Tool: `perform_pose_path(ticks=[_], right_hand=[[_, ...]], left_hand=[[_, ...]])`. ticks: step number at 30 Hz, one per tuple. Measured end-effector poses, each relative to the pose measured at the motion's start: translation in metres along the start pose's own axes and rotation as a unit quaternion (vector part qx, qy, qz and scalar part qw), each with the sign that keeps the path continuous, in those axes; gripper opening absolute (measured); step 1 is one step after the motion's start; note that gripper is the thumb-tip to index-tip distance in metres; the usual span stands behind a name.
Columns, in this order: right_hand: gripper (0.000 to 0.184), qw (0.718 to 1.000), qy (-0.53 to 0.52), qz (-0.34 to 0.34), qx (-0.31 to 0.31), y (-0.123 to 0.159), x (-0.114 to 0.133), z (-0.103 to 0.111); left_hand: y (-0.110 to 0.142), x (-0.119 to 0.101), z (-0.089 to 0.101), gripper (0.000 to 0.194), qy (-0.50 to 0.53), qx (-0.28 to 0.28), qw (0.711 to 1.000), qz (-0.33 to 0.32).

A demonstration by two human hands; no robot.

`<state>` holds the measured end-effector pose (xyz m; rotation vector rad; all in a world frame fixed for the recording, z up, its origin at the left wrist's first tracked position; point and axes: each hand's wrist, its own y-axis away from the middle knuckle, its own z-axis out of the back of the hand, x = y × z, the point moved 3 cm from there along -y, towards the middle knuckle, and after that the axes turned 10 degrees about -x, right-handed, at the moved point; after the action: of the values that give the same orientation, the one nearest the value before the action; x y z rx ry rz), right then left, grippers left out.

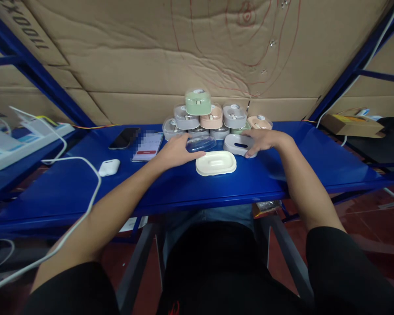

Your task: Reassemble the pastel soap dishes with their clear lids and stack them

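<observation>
The left hand [174, 152] lies with fingers extended against a clear lid [201, 143], grip unclear, while the right hand [262, 142] half-curls around a gray box [237, 145], a cream dish [216, 163] between them and short of the blue table's [216, 186] front edge.

Stacked lidded boxes [197, 118] block passage behind the cream tray [216, 163].

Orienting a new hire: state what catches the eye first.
A pyramid of lidded plastic boxes in green, peach and grey stands on the blue metal table. Before it, the left hand touches a clear lid, the right hand a grey box, a cream tray between them.
</observation>
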<state>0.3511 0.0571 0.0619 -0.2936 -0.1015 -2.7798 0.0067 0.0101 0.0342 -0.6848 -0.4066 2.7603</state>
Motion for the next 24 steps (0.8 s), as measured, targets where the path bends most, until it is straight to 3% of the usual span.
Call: perform_pose_path(ticks=[2,8,17,24], right_hand=[[0.124,1.000,0.007,0.002,0.004,-0.001,0.000,-0.001],[0.125,1.000,0.000,0.007,-0.008,-0.004,-0.002,-0.003],[0.125,1.000,0.024,0.008,-0.001,-0.003,-0.001,-0.003],[0.124,1.000,0.022,0.020,-0.001,-0.002,-0.002,-0.002]], left_hand=[[-0.003,0.008,-0.003,0.093,-0.031,-0.011,0.999,-0.011],[-0.010,0.025,-0.012,0.092,-0.056,0.026,0.998,-0.015],[-0.015,0.042,-0.010,0.090,-0.076,0.071,0.994,-0.023],[-0.016,0.043,-0.010,0.105,-0.079,0.087,0.993,-0.020]])
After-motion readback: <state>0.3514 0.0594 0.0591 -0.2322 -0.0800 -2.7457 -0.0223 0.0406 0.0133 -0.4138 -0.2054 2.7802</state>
